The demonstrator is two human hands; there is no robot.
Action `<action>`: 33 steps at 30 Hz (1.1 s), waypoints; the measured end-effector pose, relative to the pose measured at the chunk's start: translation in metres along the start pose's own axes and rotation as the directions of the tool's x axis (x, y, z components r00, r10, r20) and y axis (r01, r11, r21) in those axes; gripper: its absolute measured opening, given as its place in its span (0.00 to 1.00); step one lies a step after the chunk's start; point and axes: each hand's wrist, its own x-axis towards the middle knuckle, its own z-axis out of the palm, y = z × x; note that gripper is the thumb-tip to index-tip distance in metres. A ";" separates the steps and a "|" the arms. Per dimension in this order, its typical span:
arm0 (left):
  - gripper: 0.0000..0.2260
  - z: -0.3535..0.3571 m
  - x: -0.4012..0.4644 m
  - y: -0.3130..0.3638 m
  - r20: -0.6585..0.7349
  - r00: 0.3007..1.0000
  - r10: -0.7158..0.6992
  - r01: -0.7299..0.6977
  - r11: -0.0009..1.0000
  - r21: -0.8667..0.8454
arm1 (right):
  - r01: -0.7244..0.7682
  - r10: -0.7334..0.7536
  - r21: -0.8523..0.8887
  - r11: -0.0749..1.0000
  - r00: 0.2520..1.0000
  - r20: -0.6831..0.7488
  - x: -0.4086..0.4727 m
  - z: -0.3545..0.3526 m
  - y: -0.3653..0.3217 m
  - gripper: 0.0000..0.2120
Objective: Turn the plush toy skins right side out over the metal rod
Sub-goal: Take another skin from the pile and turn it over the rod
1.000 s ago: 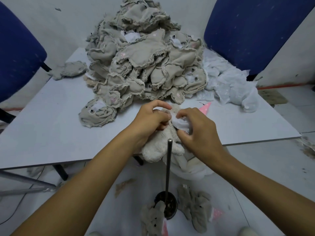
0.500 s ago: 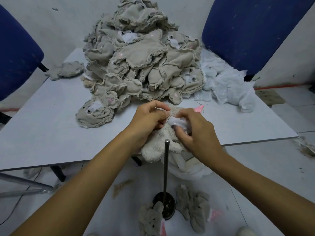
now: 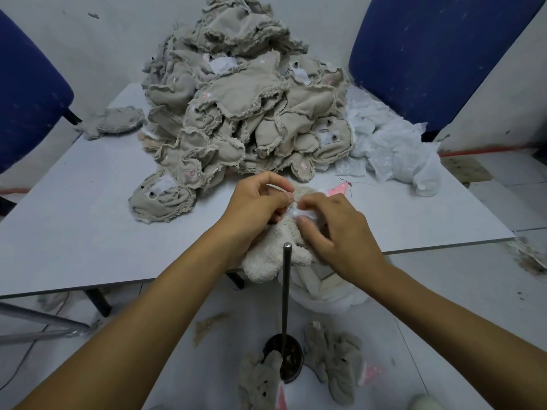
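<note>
1. At the centre of the frame my left hand point(image 3: 257, 202) and right hand point(image 3: 340, 232) meet over a cream plush toy skin point(image 3: 275, 253) with a nubbly, towel-like pile.
2. My left fingers are curled, pinching the skin's upper edge; my right thumb and fingers pinch a small fold of thin white lining at the same spot.
3. The skin hangs over the near edge of the table point(image 3: 74, 232), a flat, smooth, pale grey board, with one rounded limb drooping down.
4. Just below the skin stands the metal rod point(image 3: 286, 291), thin, dark and upright, with a rounded tip, rising from a round black base point(image 3: 291, 359) on the floor.
5. Two grey turned skins point(image 3: 334, 362) lie limp on the floor beside the base.
6. In the upper centre, a tall pile of beige skins point(image 3: 242, 108) with frayed seams sits on the table.
7. To the right of the pile lies crumpled white gauzy fabric point(image 3: 393, 149).
8. Blue padded chair backs point(image 3: 429, 54) fill the upper corners.
</note>
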 end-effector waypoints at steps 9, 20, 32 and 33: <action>0.09 -0.003 0.003 0.003 -0.026 0.999 0.022 -0.021 1.000 0.010 | 0.017 -0.016 -0.088 0.996 1.000 0.011 0.003 0.006 0.001 0.14; 0.05 -0.002 0.002 -0.009 -0.127 0.991 0.038 0.026 0.882 0.470 | -0.152 0.147 0.104 0.983 0.988 0.047 0.012 -0.009 -0.003 0.19; 0.21 -0.012 -0.006 -0.007 -0.055 0.972 0.227 -0.180 0.878 0.443 | -0.213 0.129 0.253 0.944 0.942 0.310 0.023 -0.002 -0.020 0.20; 0.19 -0.013 -0.006 -0.009 -0.073 0.956 0.283 -0.215 0.850 0.481 | -0.228 0.134 0.319 0.920 0.947 0.291 0.021 -0.001 -0.023 0.19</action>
